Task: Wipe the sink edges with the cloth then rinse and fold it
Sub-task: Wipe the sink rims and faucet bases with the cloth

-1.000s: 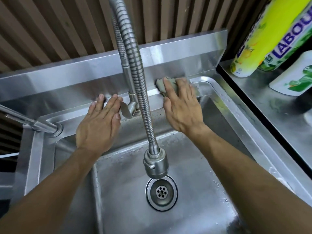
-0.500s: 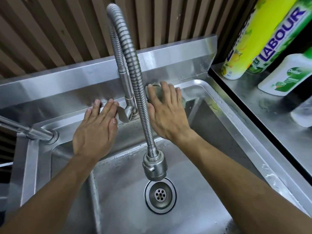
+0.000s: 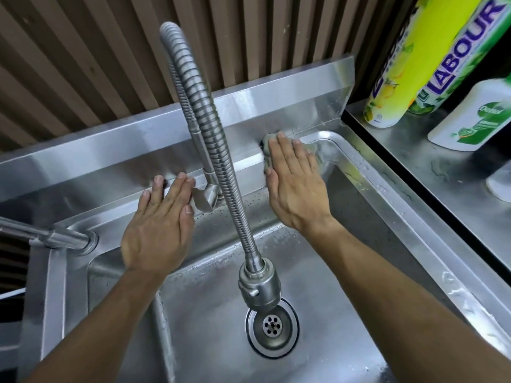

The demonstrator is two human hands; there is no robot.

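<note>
Nearest, below the tap (image 3: 221,172), lies the drain (image 3: 272,326). Left of the tap, the left hand (image 3: 159,228) rests flat-fingered on the sink (image 3: 387,186) rim, likely bracing. Right of it, the right hand (image 3: 294,186) presses the cloth (image 3: 266,142) flat against the back edge, fingers straight, for wiping.

cloth (image 3: 266,143): mostly hidden under the right hand (image 3: 296,186), only edges show
bottles (image 3: 409,64): tops cut off by the upper edge
white cup (image 3: 500,183): cut by the right edge, blurred
side tap (image 3: 41,236): cut by the left edge
</note>
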